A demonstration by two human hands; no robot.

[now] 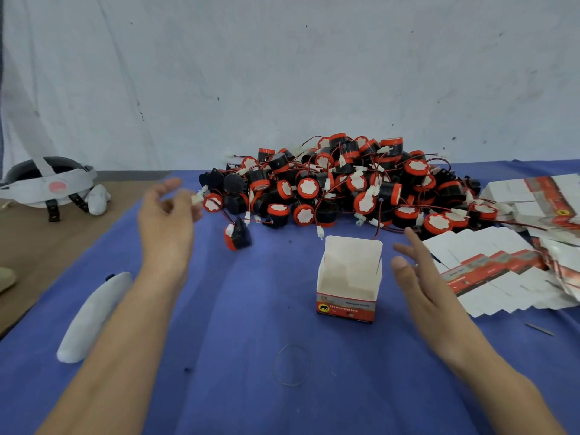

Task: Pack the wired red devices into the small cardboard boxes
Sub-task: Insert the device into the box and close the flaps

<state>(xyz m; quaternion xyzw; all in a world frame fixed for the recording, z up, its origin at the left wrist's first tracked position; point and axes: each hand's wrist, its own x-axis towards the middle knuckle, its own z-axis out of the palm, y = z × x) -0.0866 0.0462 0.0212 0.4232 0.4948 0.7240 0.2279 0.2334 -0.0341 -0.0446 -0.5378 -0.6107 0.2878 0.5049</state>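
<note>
A large heap of red and black wired devices (342, 183) lies at the back of the blue cloth. One device (237, 235) sits apart in front of the heap's left side. A small cardboard box (348, 277) stands upright with its top flaps open and looks empty. My left hand (166, 215) hovers left of the heap, fingers loosely spread and blurred, holding nothing. My right hand (420, 277) is just right of the box, fingers straight, not touching it.
Flat unfolded box blanks (518, 259) are fanned out at the right. A white oblong object (94, 315) lies on the cloth at the left, and a rubber band (293, 365) in front. A grey and white headset (47, 183) rests on the brown surface at far left.
</note>
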